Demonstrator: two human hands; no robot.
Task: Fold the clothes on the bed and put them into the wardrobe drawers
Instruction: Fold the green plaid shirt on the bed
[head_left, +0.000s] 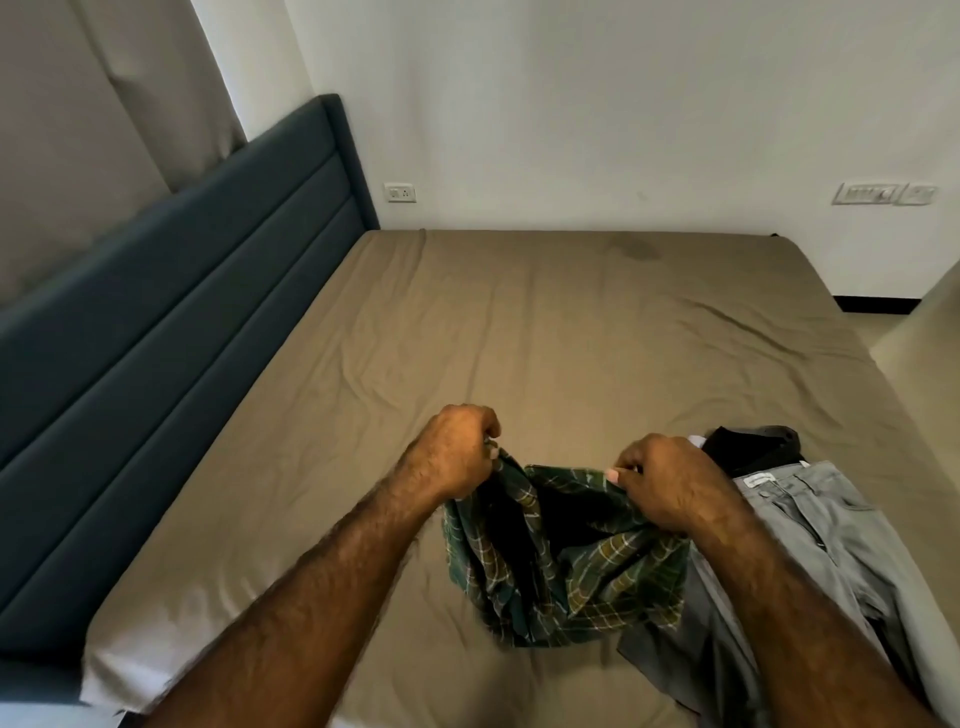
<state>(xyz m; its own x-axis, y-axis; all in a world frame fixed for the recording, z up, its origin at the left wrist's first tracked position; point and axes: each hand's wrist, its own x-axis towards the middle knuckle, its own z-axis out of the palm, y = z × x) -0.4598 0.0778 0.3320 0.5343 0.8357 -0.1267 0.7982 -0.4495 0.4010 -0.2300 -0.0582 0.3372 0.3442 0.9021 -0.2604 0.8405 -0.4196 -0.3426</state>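
Two hands: both work one garment near the bed's near edge, each grip closed on cloth.
Left hand (460, 449): fingers curled tight, pinching a bunched upper edge of the green, yellow-checked woven cotton shirt (566, 561).
Right hand (670, 480): thumb and fingers pinch the shirt's opposite upper edge, the thumbnail showing on top of the cloth.
Shirt relative to grip: its top edge stretches between the two hands; the rest hangs below and toward the person in loose folds, its lowest part seeming to rest on the bed.
Handling: I judge it light, limp and not slippery; it will sag wherever it is unsupported, so it wants two spaced holds along a seam or at the shoulders rather than one hold mid-cloth. Which part of the shirt each hand has is too crumpled to tell.
Grey denim trousers (821, 525): lying flat toward the bed's right edge, partly under the right forearm, just beside the shirt; likely heavier and stiffer, best taken at the waistband.
Black and grey crumpled garment (753, 447): just beyond the trousers, touching them.
Olive-brown sheeted bed (519, 322): wrinkled, stretching away to the white wall.
Dark blue padded headboard (182, 291): along the bed's left edge.
Wardrobe drawers: not in view.
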